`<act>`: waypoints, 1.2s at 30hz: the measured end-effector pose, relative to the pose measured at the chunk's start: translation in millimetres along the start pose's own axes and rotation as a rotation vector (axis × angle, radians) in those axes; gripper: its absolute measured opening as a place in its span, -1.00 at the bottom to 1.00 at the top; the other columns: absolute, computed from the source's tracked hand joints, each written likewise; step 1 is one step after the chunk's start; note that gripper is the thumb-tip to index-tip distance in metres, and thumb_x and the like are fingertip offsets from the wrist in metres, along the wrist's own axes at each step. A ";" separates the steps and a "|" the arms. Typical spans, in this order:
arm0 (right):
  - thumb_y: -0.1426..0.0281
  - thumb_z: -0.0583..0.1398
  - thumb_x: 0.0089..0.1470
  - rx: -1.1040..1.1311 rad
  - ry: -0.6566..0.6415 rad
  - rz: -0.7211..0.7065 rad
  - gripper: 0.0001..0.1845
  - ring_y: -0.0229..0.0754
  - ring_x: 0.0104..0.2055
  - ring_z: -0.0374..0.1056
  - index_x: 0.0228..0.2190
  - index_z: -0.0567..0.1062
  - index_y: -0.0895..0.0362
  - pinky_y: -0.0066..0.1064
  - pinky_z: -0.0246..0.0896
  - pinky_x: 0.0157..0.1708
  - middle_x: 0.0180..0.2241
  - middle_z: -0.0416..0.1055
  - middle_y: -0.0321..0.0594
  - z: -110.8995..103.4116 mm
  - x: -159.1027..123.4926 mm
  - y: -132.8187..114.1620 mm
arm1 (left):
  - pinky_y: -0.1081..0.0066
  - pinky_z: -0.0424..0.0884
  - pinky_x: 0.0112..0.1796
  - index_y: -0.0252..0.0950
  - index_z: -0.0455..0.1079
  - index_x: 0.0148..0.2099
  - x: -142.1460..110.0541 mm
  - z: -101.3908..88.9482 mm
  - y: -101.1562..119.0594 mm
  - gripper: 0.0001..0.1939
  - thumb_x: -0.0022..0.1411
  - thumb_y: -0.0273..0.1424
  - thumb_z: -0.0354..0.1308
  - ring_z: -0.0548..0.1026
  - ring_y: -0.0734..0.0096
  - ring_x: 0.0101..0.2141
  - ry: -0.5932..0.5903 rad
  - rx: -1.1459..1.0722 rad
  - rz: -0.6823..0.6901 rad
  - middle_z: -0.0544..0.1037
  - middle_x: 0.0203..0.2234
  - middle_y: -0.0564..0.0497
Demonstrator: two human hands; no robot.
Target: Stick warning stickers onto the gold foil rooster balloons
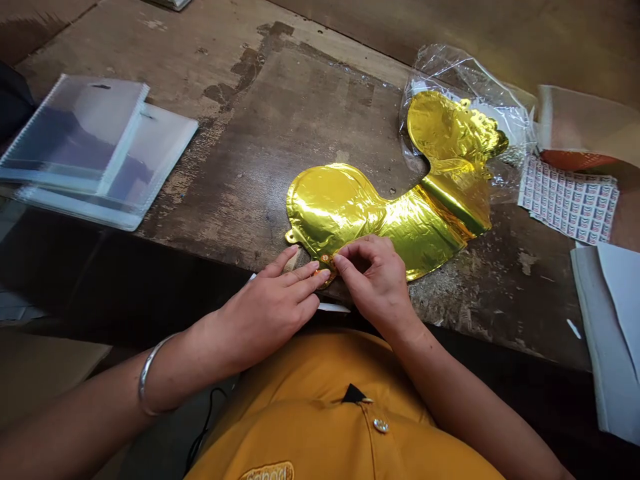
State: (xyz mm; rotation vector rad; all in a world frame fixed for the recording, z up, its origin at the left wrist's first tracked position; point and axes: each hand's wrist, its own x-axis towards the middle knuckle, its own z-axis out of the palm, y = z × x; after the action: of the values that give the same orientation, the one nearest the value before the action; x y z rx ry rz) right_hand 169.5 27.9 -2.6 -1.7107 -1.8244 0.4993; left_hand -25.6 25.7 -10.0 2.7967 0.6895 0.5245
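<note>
Evidently, close fingertip work is in hand at the near edge of the gold foil point(340, 200), which lies across the table point(225, 180) with its far end over a clear bag point(470, 67). The left hand point(265, 313) is spread, fingertips steadying that edge; the right hand point(383, 280) pinches beside a small round mark point(325, 258), though what sits between thumb and finger cannot be told. Any next move calls for light pressure, lest the thin foil crease.

Room between sleeves point(70, 133) and gold foil point(333, 197); bag point(467, 67) obstructs beyond.
</note>
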 end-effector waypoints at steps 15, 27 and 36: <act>0.17 0.30 -0.03 -0.225 0.050 0.021 -0.70 -0.08 -0.29 0.25 -0.40 0.40 0.11 -0.25 0.12 -0.28 -0.40 0.41 -0.19 11.6 -0.2 -0.5 | -0.03 0.11 0.21 -0.38 0.47 -0.27 2.1 -0.3 2.2 -0.76 0.29 -0.59 -0.04 0.42 0.13 0.09 -0.008 0.001 0.003 0.51 0.02 -0.19; 0.47 0.11 0.15 -0.283 -0.037 -0.505 -0.73 -0.06 -0.02 0.35 -0.10 0.47 0.17 -0.17 0.31 -0.02 -0.07 0.48 -0.02 -15.3 -2.0 16.2 | 0.03 0.08 0.24 -0.34 0.46 -0.26 -4.4 9.5 2.1 -0.81 0.30 -0.54 0.01 0.37 0.20 0.13 -0.006 -0.031 -0.072 0.46 0.09 -0.15; 0.53 0.15 0.13 -0.113 -0.070 -0.537 -0.79 -0.13 -0.18 0.46 -0.24 0.58 0.13 -0.24 0.41 -0.15 -0.15 0.56 -0.07 -3.3 -9.0 20.9 | 0.14 0.38 0.05 -0.31 0.47 -0.22 -16.3 -9.1 1.1 -0.83 0.27 -0.52 0.04 0.43 0.23 -0.02 0.084 -0.131 -0.207 0.45 -0.02 -0.16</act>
State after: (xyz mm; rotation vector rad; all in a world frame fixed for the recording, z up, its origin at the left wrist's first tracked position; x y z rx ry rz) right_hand 187.8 20.8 -14.7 -1.2002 -2.2870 0.2342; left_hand -42.1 17.9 -6.0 2.5576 0.9148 0.6250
